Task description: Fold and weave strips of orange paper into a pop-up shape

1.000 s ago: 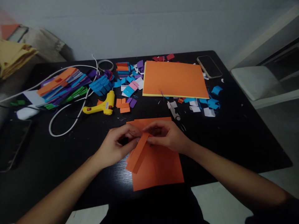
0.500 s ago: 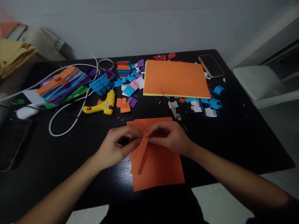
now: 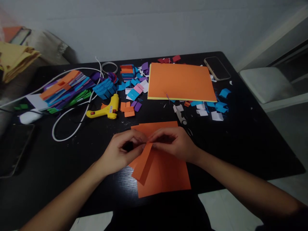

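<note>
An orange paper strip (image 3: 142,163) slants down toward me from between my two hands. My left hand (image 3: 124,149) pinches its upper end from the left, thumb and fingers closed. From the right, my right hand (image 3: 172,141) is closed on the same end, fingertips almost meeting the left ones. The fingers hide the pinched part of the strip. Beneath both hands lies a larger orange paper sheet (image 3: 170,175), flat on the black table, with a crease down it. Just beyond my right hand are scissors (image 3: 181,118), partly hidden by it.
A yellow glue gun (image 3: 106,110) lies left of the sheet, near a looped white cable (image 3: 64,138). Behind are an orange paper stack (image 3: 180,81), folded blue paper pieces (image 3: 104,88) and a coloured paper bundle (image 3: 64,86). Phones rest at the right back (image 3: 217,68) and far left (image 3: 15,150).
The strip's lower end has swung slightly left and its face has turned, so it looks wider. My right fingertips have shifted a little left toward my left hand.
</note>
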The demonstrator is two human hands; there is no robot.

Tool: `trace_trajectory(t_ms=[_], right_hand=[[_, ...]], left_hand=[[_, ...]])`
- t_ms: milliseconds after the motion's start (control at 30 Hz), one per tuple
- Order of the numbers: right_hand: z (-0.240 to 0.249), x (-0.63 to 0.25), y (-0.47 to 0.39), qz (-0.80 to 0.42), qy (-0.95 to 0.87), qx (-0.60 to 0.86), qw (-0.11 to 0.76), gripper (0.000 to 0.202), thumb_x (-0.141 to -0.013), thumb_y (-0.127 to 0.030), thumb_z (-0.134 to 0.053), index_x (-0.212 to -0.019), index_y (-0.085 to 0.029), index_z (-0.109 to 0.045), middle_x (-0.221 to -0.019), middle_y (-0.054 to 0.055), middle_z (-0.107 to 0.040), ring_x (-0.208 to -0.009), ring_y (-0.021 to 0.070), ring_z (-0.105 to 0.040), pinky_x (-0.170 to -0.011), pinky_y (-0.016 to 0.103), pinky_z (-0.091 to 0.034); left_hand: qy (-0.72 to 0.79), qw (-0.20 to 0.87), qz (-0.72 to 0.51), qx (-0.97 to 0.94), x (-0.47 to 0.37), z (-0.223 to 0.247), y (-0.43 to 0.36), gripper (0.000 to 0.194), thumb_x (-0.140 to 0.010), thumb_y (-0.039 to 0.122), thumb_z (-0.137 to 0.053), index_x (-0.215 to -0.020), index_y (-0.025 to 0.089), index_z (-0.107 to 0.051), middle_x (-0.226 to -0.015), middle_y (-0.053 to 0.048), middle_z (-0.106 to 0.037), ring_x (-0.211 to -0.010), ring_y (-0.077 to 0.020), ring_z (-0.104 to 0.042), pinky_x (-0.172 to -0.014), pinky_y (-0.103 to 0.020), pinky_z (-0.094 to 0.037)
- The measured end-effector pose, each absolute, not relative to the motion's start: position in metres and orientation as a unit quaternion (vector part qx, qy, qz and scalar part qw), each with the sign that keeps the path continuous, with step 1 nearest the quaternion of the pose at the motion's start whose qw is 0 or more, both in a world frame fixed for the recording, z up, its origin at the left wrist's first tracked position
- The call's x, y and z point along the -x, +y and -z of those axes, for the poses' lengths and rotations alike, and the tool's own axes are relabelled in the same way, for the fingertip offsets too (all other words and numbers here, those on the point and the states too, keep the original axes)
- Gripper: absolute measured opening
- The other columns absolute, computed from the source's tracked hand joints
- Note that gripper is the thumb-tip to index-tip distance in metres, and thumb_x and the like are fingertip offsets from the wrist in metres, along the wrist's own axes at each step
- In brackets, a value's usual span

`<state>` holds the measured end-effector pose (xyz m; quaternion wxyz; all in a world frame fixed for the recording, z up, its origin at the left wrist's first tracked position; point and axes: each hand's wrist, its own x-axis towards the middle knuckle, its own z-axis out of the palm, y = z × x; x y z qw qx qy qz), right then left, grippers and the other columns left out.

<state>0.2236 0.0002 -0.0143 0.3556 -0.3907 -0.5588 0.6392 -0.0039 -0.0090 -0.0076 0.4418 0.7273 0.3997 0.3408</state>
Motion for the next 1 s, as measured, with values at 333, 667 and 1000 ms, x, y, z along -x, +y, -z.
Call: trace_trajectory(t_ms=[333,667,1000], right_hand=[[0.0143,-0.2223,-0.0023,-0.644,-0.534,0.408,0.366,0.013,-0.080,-0.026,-0.080,-0.090,-0.019,-0.078,-0.085,0.003,-0.078,-0.076,0.0154,-0.074,-0.072,0.028,-0.061],[0.0151,-0.2234,-0.0023,-0.648,-0.545,0.399,0.352,0.010,-0.083,-0.022,-0.076,-0.092,-0.018,-0.078,-0.090,0.005,-0.079,-0.081,0.0161,-0.075,-0.076,0.028,-0.061],[0.0165,-0.2218,-0.0016,-0.707,-0.492,0.381,0.335,0.019,-0.082,-0.025,-0.082,-0.098,-0.018,-0.074,-0.090,0.004,-0.079,-0.079,0.0142,-0.076,-0.072,0.025,-0.062]], left_hand=[[0.389,0.386,-0.346,-0.762,0.0008,0.0030,-0.0081,0.011,-0.090,0.008,-0.065,-0.094,0.018,-0.067,-0.089,-0.004,-0.066,-0.073,-0.0126,-0.061,-0.065,-0.025,-0.052],[0.384,0.385,-0.347,-0.764,0.0025,0.0045,-0.0075,0.009,-0.091,0.011,-0.068,-0.089,0.019,-0.066,-0.086,-0.003,-0.067,-0.075,-0.0136,-0.064,-0.067,-0.026,-0.053],[0.313,0.356,-0.301,-0.827,0.0056,0.0002,-0.0128,0.052,-0.085,-0.004,-0.058,-0.125,0.028,-0.069,-0.112,-0.007,-0.058,-0.098,-0.0177,-0.064,-0.078,-0.029,-0.056]])
